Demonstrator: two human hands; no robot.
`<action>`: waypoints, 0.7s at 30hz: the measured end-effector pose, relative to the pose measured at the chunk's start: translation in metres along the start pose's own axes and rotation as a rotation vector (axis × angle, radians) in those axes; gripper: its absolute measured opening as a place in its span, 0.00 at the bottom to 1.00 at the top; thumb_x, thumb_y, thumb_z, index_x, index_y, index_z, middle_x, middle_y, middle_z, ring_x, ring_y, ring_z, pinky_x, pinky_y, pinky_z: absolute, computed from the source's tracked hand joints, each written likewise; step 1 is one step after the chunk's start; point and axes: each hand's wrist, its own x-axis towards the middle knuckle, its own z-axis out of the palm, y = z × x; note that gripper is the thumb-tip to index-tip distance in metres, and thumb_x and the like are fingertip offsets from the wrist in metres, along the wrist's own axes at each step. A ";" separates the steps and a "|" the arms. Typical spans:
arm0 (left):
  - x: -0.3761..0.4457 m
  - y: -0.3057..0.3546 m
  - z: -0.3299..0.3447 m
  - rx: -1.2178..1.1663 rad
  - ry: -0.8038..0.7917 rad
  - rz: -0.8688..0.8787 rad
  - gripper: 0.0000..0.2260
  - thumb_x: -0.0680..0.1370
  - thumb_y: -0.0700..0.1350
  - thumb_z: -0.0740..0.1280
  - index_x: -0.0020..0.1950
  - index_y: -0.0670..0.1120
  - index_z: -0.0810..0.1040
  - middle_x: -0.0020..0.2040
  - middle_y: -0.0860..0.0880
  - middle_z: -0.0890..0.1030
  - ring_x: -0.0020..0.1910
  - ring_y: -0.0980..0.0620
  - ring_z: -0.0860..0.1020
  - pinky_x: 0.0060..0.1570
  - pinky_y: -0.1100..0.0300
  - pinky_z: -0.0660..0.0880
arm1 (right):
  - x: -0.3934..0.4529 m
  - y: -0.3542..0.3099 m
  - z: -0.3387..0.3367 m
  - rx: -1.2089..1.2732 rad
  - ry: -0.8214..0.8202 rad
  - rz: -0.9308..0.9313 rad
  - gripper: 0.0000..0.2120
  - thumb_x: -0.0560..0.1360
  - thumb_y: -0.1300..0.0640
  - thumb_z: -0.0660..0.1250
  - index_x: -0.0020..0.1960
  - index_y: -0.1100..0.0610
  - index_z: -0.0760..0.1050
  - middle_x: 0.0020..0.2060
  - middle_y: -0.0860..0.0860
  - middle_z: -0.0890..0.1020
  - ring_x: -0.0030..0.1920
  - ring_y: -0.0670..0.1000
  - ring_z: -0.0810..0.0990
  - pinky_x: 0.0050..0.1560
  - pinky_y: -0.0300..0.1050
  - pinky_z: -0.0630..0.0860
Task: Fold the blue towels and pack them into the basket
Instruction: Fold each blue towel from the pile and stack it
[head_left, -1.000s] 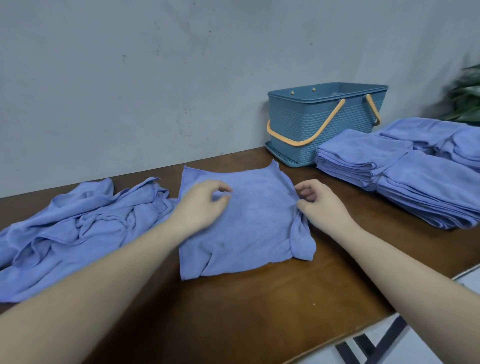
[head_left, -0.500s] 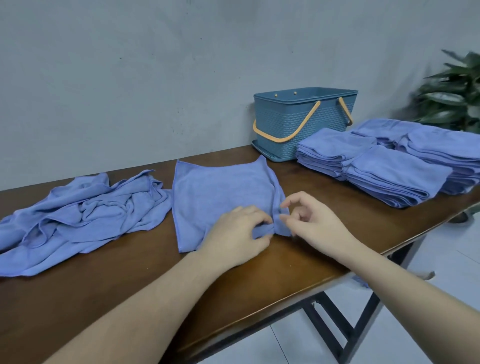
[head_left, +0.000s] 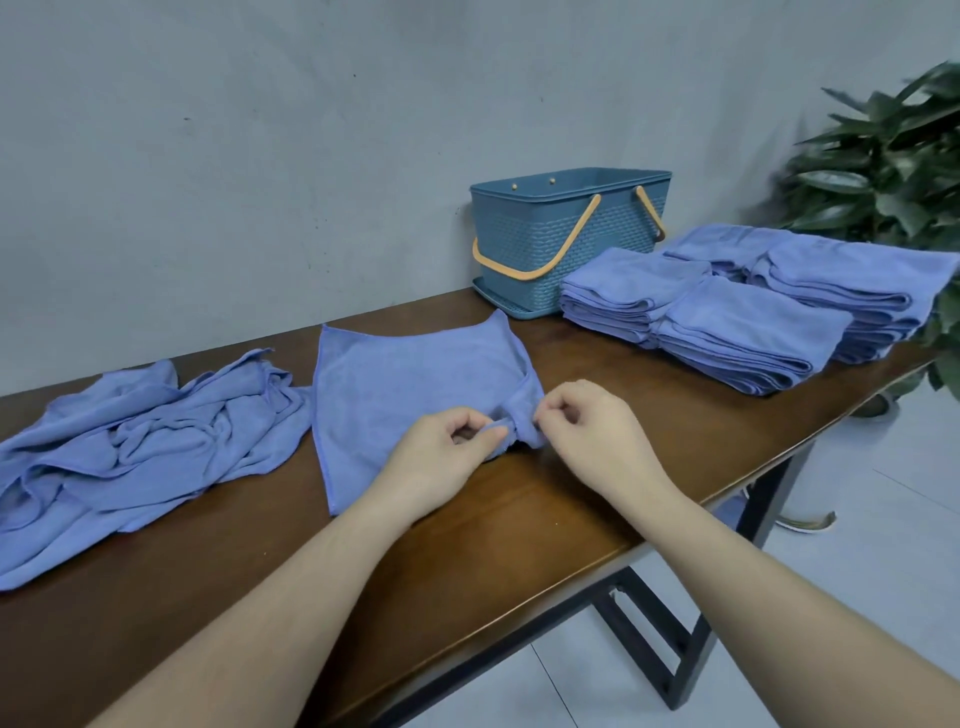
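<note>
Towel (head_left: 415, 379): flat on table (head_left: 545, 519), left of basket (head_left: 566, 244). Left hand (head_left: 441, 462) and right hand (head_left: 592, 436), earlier at opposite edges, now both pinch its bunched near-right corner; folding likely still unstarted.

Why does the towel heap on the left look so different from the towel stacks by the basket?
The heap is crumpled, with wrinkles and loose corners; the stacks are folded flat with neat layered edges. The heap sprawls low across the left of the table; the stacks sit in tidy blocks on the right, beside the basket. Both are the same blue cloth, and neither is in the basket.
</note>
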 end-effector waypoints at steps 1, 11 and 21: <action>-0.001 0.000 -0.001 -0.008 -0.001 -0.001 0.08 0.78 0.52 0.71 0.41 0.52 0.82 0.33 0.59 0.79 0.33 0.61 0.73 0.36 0.71 0.68 | 0.001 0.001 -0.004 0.135 0.030 0.035 0.06 0.74 0.58 0.66 0.40 0.51 0.79 0.42 0.47 0.82 0.43 0.46 0.79 0.48 0.44 0.75; -0.005 0.000 -0.002 -0.106 0.002 0.009 0.06 0.78 0.49 0.71 0.42 0.52 0.83 0.40 0.52 0.84 0.38 0.59 0.76 0.42 0.66 0.71 | -0.005 -0.006 0.004 -0.077 -0.090 0.003 0.10 0.70 0.44 0.74 0.38 0.49 0.78 0.40 0.46 0.78 0.42 0.44 0.77 0.41 0.39 0.71; -0.005 -0.003 -0.002 0.054 0.029 0.101 0.07 0.81 0.50 0.66 0.44 0.53 0.77 0.30 0.59 0.73 0.30 0.61 0.69 0.34 0.69 0.67 | -0.002 -0.001 -0.016 0.708 -0.050 0.208 0.10 0.81 0.63 0.61 0.50 0.55 0.81 0.45 0.51 0.85 0.44 0.48 0.80 0.47 0.42 0.75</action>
